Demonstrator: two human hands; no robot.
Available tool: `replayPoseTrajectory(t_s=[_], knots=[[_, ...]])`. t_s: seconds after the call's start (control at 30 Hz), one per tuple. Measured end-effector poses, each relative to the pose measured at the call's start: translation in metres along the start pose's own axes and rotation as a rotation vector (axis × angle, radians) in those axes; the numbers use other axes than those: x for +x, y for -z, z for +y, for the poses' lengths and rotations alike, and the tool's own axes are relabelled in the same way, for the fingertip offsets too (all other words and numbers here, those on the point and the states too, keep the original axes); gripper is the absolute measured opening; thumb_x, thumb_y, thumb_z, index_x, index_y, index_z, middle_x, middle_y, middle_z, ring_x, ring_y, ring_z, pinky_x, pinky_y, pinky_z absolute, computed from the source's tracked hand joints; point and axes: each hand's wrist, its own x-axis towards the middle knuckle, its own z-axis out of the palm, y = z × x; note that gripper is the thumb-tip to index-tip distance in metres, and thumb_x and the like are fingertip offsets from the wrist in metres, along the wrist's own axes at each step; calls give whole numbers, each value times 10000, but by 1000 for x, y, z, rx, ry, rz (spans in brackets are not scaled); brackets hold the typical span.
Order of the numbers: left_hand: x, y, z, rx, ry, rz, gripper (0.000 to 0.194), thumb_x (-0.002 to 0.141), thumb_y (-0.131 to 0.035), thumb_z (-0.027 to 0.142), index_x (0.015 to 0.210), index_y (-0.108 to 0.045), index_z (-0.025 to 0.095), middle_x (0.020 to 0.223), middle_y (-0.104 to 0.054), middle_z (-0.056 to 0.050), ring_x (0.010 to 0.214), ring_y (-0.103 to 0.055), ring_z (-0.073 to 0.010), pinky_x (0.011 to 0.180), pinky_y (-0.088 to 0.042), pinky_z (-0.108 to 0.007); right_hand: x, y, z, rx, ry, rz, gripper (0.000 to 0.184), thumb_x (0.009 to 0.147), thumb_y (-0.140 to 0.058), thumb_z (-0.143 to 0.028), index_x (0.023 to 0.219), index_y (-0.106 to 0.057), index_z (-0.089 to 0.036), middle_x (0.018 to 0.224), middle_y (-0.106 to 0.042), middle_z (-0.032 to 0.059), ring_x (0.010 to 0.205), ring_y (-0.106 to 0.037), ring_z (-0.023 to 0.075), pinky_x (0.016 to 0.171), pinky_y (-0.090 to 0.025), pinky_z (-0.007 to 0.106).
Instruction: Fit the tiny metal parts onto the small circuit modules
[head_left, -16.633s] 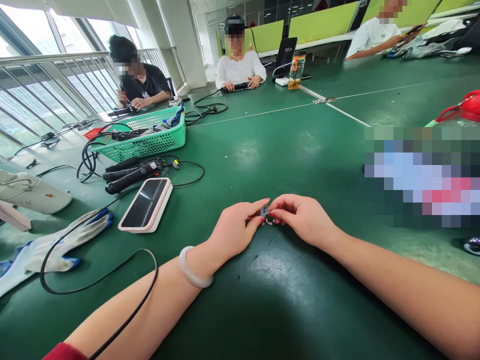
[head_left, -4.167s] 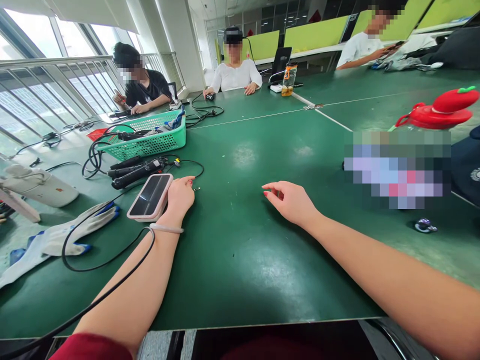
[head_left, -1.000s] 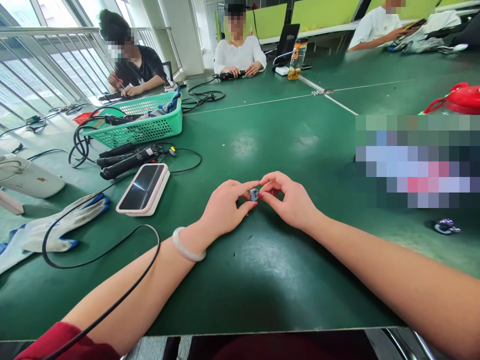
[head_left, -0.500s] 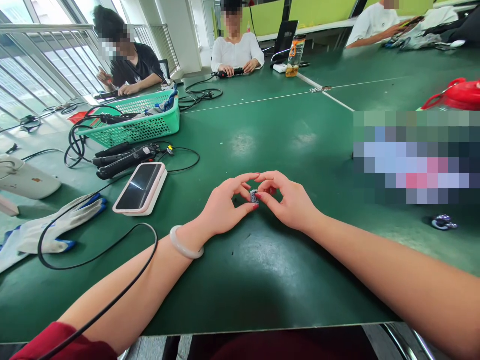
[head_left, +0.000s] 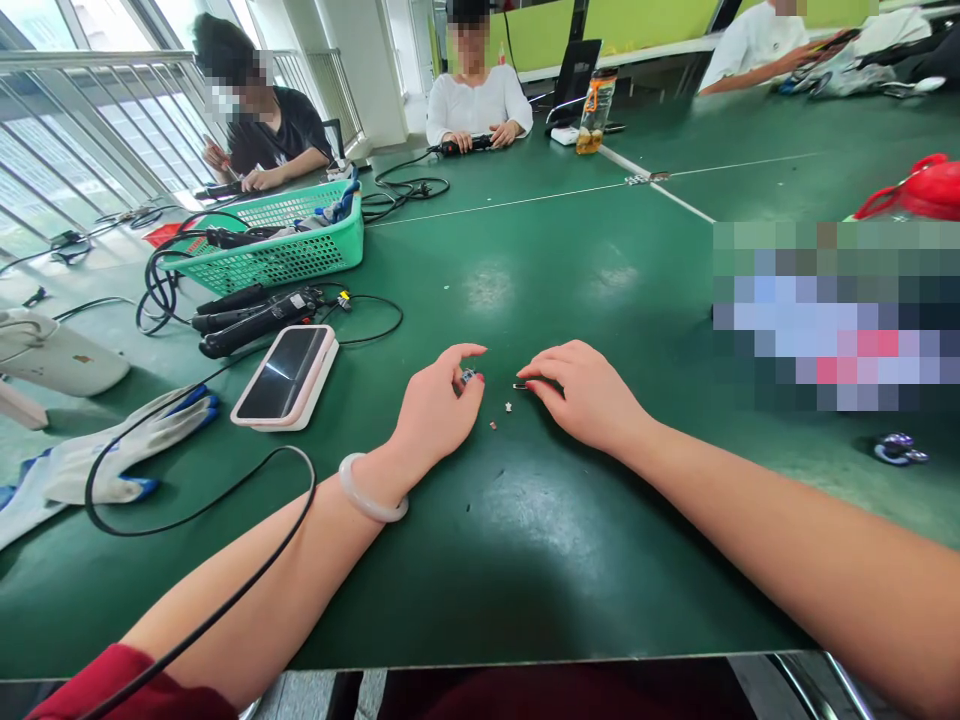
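Between the thumb and fingers of my left hand is a small grey-blue part, mostly covered by the fingers. My right hand, a short way off to the right, pinches a tiny dark piece with a pale edge at its fingertips; its kind is too small to make out. On the green table below the gap between my hands lie a tiny whitish bit and a tiny reddish bit. The hands do not touch each other.
To the left are a pink-cased phone, a black corded tool, a white-blue glove and a green basket. A black cable crosses over my left forearm. Shiny metallic rings lie right. Several people sit across the table.
My hands have moved apart, the left one to the left with the grey-blue part. The right now pinches a tiny dark piece. Two tiny bits now show on the table between them.
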Motion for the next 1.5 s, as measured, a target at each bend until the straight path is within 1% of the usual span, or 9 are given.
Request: replayPoseTrajectory(t_s=[0.1,0.27,0.33,0.5,0.73,0.93,1.03,1.23,1.5], knots=[[0,-2,0,-31,91,-20,296,832,-507,242,1109,-612,239,610,-520,52,580,-525,-113,652,-443,-272,0,-3,5,-45,-25,-65,165,860,-577,-237,938,-712,-184,983,-699,76,928,-558,242,845,-446,411],[0,-9,1,-457,151,-272,300,811,-540,243,1097,-611,187,665,-594,25,643,-608,-122,668,-504,-274,-1,-2,1,12,32,-158,175,850,-544,-144,867,-710,-195,902,-688,65,865,-549,216,812,-441,384],[2,-9,0,-530,150,-262,293,814,-535,242,1086,-621,174,703,-624,5,669,-616,-124,674,-514,-275,-2,-1,-2,21,39,-157,225,839,-511,-84,852,-707,-194,895,-687,60,856,-544,211,808,-432,376],[7,-6,-7,-285,148,-45,236,830,-535,276,1011,-669,204,739,-662,-9,718,-612,-133,743,-491,-300,-3,0,-8,26,91,-163,145,873,-572,-231,926,-702,-200,922,-684,67,886,-545,219,806,-421,379],[5,-13,-10,-489,134,-268,254,826,-545,264,1046,-638,178,812,-673,-27,758,-644,-133,750,-522,-296,-2,-3,-13,-23,131,-188,111,853,-630,-278,839,-691,-186,843,-667,50,833,-528,206,793,-408,357],[8,-9,-11,-378,140,-190,306,825,-565,318,1089,-648,186,719,-629,-10,641,-593,-116,581,-486,-242,-2,-2,-13,-75,157,-192,193,886,-584,-302,762,-658,-174,784,-640,48,770,-501,192,756,-402,344],[8,-7,-10,-346,109,-198,333,820,-576,305,1130,-644,203,668,-614,12,644,-596,-114,629,-475,-249,-1,-2,-14,-101,172,-200,201,903,-554,-293,774,-645,-168,785,-626,53,766,-499,195,746,-401,343],[7,-8,-9,-240,66,-172,269,799,-599,352,1008,-685,206,658,-595,18,636,-552,-120,667,-462,-275,-2,-4,-13,-75,143,-216,190,872,-602,-339,771,-622,-179,806,-599,51,781,-525,195,736,-414,333],[5,-8,-10,-220,26,-199,253,828,-549,263,1055,-651,218,699,-620,20,638,-554,-115,677,-461,-273,-1,-4,-13,-141,186,-214,199,908,-544,-290,783,-634,-164,808,-604,60,768,-531,196,744,-426,339]])
